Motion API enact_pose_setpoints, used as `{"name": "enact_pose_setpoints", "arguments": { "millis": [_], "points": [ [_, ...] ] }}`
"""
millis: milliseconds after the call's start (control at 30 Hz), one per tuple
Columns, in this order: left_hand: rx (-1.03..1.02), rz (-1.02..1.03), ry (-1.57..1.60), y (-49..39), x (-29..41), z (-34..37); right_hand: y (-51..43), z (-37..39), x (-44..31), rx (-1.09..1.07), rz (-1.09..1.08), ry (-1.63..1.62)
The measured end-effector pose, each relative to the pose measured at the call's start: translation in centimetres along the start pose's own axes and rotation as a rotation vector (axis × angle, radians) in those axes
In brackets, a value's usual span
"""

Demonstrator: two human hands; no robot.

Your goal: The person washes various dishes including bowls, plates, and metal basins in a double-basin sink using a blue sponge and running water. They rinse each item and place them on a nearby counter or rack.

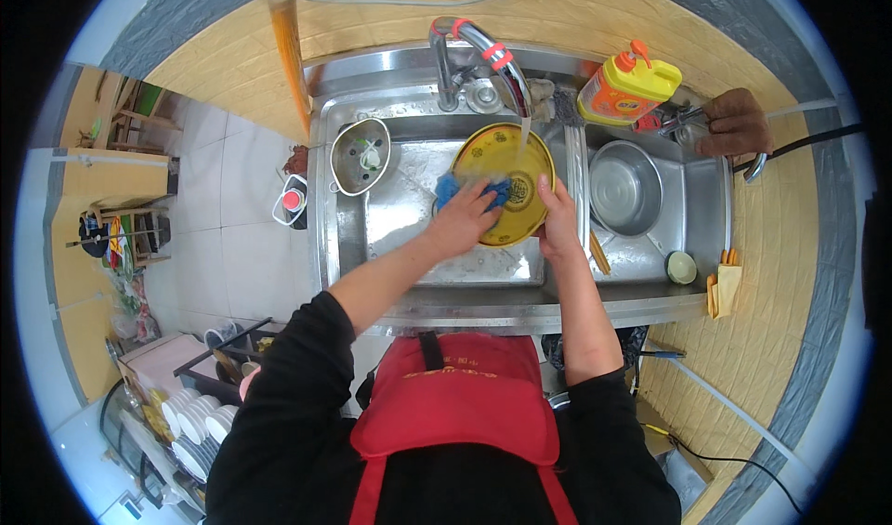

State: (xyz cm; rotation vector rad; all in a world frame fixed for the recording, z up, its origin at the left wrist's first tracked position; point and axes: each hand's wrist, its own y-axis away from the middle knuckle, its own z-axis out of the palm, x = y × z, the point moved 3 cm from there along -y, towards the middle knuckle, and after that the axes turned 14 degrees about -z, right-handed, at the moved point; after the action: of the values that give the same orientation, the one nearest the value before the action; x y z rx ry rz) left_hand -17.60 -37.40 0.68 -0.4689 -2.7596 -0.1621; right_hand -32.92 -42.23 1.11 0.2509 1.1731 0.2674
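A round yellow plate [503,150] with a dark printed centre is tilted under the running faucet [512,72], above the left basin of the steel sink [397,225]. My right hand [559,218] grips the plate by its right rim, thumb on the upper face. Pressed against the plate's left part is a blue cloth [449,187], with my left hand [465,218] spread over it and holding it there. Water falls from the spout onto the plate's upper part. The underside of the plate and my right fingertips are hidden.
In the left basin's corner sits a metal strainer [361,157] with scraps. The right basin holds a metal pot [625,188], chopsticks [599,252] and a small bowl [681,268]. A yellow pump bottle [627,87] stands behind; a brown glove [735,122] covers the right tap.
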Motion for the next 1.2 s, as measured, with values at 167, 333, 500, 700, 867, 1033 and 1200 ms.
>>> {"name": "enact_pose_setpoints", "arguments": {
  "millis": [167, 333, 500, 700, 867, 1033, 1200],
  "points": [
    [-0.01, 0.099, 0.54, -1.4, 0.6, 0.2, 1.4, 1.0, 0.3, 0.146, -0.354, 0.009],
    [-0.163, 0.174, 0.122, -1.2, 1.1, 0.3, 1.6, 0.3, 0.7, 0.068, -0.13, -0.125],
    [-0.009, 0.163, 0.236, -2.0, 0.0, -0.7, 1.7, 0.1, 0.2, 0.155, -0.375, -0.114],
    [-0.031, 0.294, -0.026, -2.3, 1.0, -0.3, 1.1, 0.0, 1.0, 0.023, -0.111, -0.276],
    [-0.182, 0.136, 0.643, -2.7, 0.2, -0.6, 1.1, -1.6, 0.3, 0.199, -0.291, -0.2],
    [-0.036, 0.381, 0.054, -2.8, 0.2, 0.4, 1.4, -0.9, 1.0, 0.019, -0.108, -0.2],
    [-0.062, 0.199, 0.415, -3.1, -0.3, 0.3, 1.2, -1.0, -0.3, 0.221, -0.505, 0.038]
  ]
}}
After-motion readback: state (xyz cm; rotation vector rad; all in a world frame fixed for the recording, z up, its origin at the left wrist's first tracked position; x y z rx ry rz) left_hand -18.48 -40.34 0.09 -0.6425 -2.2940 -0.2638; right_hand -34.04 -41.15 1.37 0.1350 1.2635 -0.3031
